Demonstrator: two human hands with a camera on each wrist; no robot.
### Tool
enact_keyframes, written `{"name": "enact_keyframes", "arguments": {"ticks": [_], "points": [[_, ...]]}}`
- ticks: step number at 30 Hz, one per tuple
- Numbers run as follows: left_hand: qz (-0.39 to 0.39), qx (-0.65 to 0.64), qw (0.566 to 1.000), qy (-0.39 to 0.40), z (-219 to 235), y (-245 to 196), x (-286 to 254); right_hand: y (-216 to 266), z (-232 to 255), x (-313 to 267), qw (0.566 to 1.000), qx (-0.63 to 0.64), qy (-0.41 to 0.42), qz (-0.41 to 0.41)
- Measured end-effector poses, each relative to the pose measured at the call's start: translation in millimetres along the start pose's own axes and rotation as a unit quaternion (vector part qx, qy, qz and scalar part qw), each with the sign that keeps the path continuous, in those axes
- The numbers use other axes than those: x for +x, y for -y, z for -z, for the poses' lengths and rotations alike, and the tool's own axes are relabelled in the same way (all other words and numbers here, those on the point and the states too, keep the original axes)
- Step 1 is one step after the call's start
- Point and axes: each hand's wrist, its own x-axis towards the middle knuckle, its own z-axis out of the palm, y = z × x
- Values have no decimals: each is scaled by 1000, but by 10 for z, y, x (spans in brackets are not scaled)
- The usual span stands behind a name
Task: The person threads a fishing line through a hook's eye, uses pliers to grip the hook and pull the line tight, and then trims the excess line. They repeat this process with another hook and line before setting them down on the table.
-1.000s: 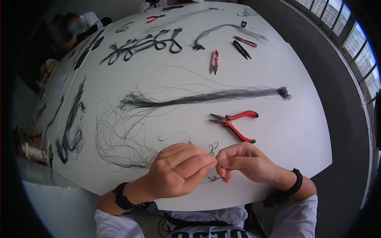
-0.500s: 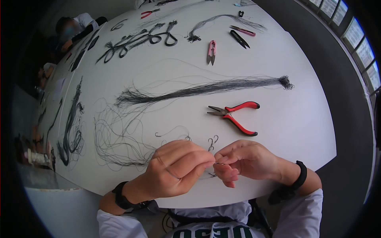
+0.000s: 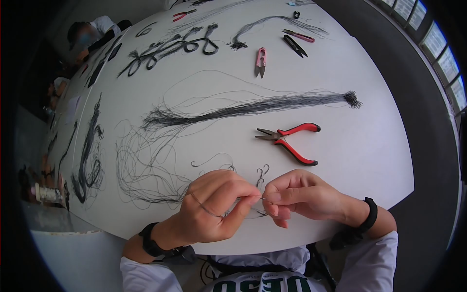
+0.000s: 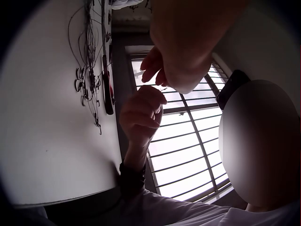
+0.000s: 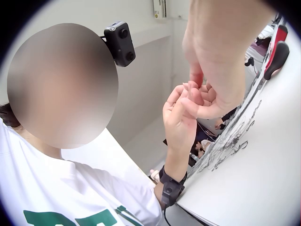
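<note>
Both hands meet fingertip to fingertip over the near part of the white table point(image 3: 360, 160). My left hand point(image 3: 209, 204) pinches a thin strand of fishing line between thumb and fingers, and a strand point(image 3: 206, 208) crosses the back of the hand. My right hand point(image 3: 306, 197) pinches a small dark piece point(image 3: 263, 198), like a fish hook's shank, mostly hidden by the fingers. Just beyond the fingertips lie several fish hooks point(image 3: 261, 176). Loose, tangled line point(image 3: 146, 180) spreads left of the left hand. Red-handled pliers point(image 3: 299, 128) lie apart beyond the right hand, handles spread.
A long bundle of dark lines point(image 3: 253, 107) stretches across the middle, hooks point(image 3: 353, 100) clustered at its right end. Farther back are pink snips point(image 3: 261, 58), black snips point(image 3: 294, 46) and looped bundles point(image 3: 189, 47). Another bundle point(image 3: 87, 151) lies left. A person point(image 3: 99, 29) sits at the far left.
Both hands stay together at nearly the same spot, with small finger movements. The left thumb and index finger now bow apart into a ring while their tips still pinch. The view has tilted slightly.
</note>
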Motion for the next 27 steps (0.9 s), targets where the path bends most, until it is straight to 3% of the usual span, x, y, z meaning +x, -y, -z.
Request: {"name": "enact_keyframes", "arguments": {"ticks": [4,14,21,27], "points": [[-6,-4,1000,0,-4,5,-4,35,-27,-21,999,-40,-17,-2],[-51,17,998,-34,-35,1,11,16,-24,-11,1000,-1,-16,4],[-44,41,998,-6,-11,0,-10,-8,-2,9,998,46,18,-31],[-18,36,999,0,1,0,-8,-30,35,19,999,44,12,-14]]}}
